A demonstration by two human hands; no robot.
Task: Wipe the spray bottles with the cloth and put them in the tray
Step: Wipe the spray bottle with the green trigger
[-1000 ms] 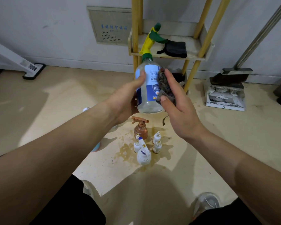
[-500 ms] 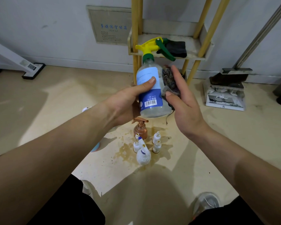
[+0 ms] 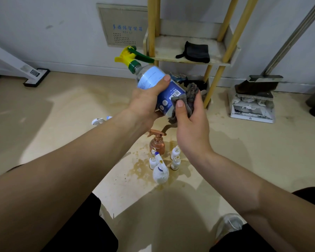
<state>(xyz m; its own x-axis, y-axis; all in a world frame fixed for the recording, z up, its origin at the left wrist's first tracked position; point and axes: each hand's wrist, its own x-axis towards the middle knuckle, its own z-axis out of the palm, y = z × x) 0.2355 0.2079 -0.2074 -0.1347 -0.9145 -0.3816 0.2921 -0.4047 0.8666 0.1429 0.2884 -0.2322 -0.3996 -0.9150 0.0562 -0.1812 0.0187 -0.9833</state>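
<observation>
Clear spray bottle [image 3: 153,80] with blue label, green collar and yellow-and-green trigger, held in the air at a tilt: trigger end up and to the left, base down and to the right. The left hand [image 3: 145,102] wraps the middle of the body, thumb lying across the label. The right hand [image 3: 191,122] pinches a grey cloth [image 3: 188,98] between thumb and fingers and presses it against the lower body near the base, so the cloth lies between that hand and the bottle. Judged stage: wiping of this bottle is under way, and its placing is not yet done. On the stained floor [image 3: 244,151] below the hands, close together, stand a copper-coloured spray bottle [image 3: 157,143], three small white bottles [image 3: 175,153] and a white trigger bottle [image 3: 160,172]; these appear to remain for wiping. A further bottle [image 3: 100,120] shows partly behind the left forearm. No tray can be identified with certainty. A yellow-legged rack [image 3: 225,42] behind carries a dark folded cloth [image 3: 195,51].
</observation>
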